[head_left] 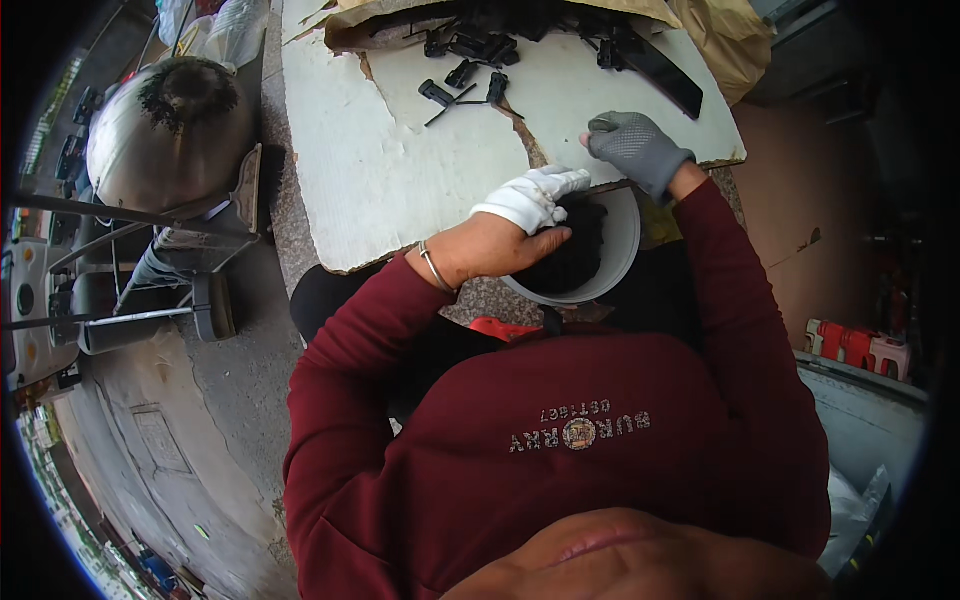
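My left hand (525,205), in a white glove that leaves the thumb bare, reaches over a white bucket (628,240) at the table's near edge. Its fingers are stretched out and the thumb stands apart; I see nothing held in it. Dark material (575,258) fills much of the bucket, too dark to make out piece by piece. In a grey dotted glove, my right hand (635,150) is curled closed above the worn white tabletop (380,190). Whatever its fingers hold is hidden. Small black plastic parts (497,88) lie scattered beyond both hands.
An opened brown paper sack (375,28) with more black parts lies at the table's far side. Near it rests a long flat black object (665,75). A rounded metal vessel (165,125) and a metal frame (125,215) stand at left. Red-and-white items (855,348) are at right.
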The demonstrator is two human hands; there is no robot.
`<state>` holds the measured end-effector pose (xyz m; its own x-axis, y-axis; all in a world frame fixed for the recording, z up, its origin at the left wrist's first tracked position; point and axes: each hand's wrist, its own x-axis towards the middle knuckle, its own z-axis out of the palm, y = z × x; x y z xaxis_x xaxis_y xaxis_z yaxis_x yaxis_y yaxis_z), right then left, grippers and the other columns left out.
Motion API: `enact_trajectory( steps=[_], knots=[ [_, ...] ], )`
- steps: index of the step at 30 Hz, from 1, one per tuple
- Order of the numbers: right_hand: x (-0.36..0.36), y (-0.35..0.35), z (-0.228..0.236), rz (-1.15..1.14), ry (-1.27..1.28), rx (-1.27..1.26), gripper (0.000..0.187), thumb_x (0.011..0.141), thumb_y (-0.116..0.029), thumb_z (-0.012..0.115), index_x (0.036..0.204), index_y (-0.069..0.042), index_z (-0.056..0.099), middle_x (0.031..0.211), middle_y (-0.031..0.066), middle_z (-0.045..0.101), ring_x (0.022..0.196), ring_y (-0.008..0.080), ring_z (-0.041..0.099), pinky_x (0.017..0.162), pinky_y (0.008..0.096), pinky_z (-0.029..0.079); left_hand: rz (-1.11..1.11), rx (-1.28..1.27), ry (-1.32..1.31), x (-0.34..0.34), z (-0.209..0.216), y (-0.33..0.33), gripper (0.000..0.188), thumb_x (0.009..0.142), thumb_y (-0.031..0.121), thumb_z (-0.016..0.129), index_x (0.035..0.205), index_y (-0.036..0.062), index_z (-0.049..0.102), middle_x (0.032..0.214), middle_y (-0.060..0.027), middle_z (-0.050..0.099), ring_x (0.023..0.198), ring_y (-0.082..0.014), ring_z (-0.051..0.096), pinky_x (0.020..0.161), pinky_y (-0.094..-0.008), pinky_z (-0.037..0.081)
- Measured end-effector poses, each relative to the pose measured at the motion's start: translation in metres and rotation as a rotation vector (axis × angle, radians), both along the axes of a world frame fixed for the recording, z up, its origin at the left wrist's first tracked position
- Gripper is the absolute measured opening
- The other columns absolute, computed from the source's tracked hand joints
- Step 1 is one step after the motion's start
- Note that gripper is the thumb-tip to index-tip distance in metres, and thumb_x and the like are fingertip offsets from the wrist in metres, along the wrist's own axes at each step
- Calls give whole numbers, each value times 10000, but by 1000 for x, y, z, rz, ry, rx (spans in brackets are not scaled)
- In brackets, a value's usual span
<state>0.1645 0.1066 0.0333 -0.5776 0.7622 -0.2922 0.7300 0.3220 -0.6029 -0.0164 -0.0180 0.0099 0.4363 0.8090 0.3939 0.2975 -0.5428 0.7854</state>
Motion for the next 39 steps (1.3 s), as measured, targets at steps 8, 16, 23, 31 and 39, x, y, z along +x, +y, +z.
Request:
enact_trajectory(
  steps=[8, 16, 23, 31, 39],
  knots=[
    [-83, 12, -30, 97, -54, 574, 239, 782, -265, 503, 867, -54, 577, 872, 154, 582, 837, 333, 554, 740, 388, 447, 393, -548, -426, -33, -5, 21, 165, 830, 107, 515, 941, -12, 547, 721, -48, 568, 657, -100, 541, 576, -246, 439],
    [-51, -7, -18, 76, 264, 594, 176, 778, -199, 523, 781, -27, 559, 776, 137, 577, 724, 299, 554, 649, 367, 442, 359, -907, -991, -45, -7, 34, 236, 878, 162, 454, 1037, -8, 494, 917, -101, 586, 730, -179, 599, 554, -263, 460],
    [-54, -50, -11, 116, 448, 216, 200, 760, -176, 607, 873, -17, 561, 728, 94, 557, 691, 195, 557, 637, 292, 448, 302, -873, -1142, -38, -7, 22, 231, 864, 137, 499, 1039, -15, 497, 910, -100, 581, 712, -157, 586, 549, -245, 465],
    [-75, -58, -1, 20, 548, 496, 225, 732, -178, 673, 831, -22, 544, 695, 41, 524, 594, 127, 504, 576, 255, 439, 295, -486, -633, -36, -7, 8, 241, 873, 116, 499, 1082, -2, 492, 844, -17, 556, 633, -65, 516, 564, -182, 423],
    [-62, -39, 17, 7, 336, -105, 318, 840, -345, 512, 763, -39, 548, 662, 7, 538, 554, 83, 459, 521, 218, 403, 312, -502, -563, -31, 3, 4, 205, 836, 85, 522, 1018, -8, 512, 722, -1, 543, 596, -56, 511, 522, -200, 425]
  ],
)
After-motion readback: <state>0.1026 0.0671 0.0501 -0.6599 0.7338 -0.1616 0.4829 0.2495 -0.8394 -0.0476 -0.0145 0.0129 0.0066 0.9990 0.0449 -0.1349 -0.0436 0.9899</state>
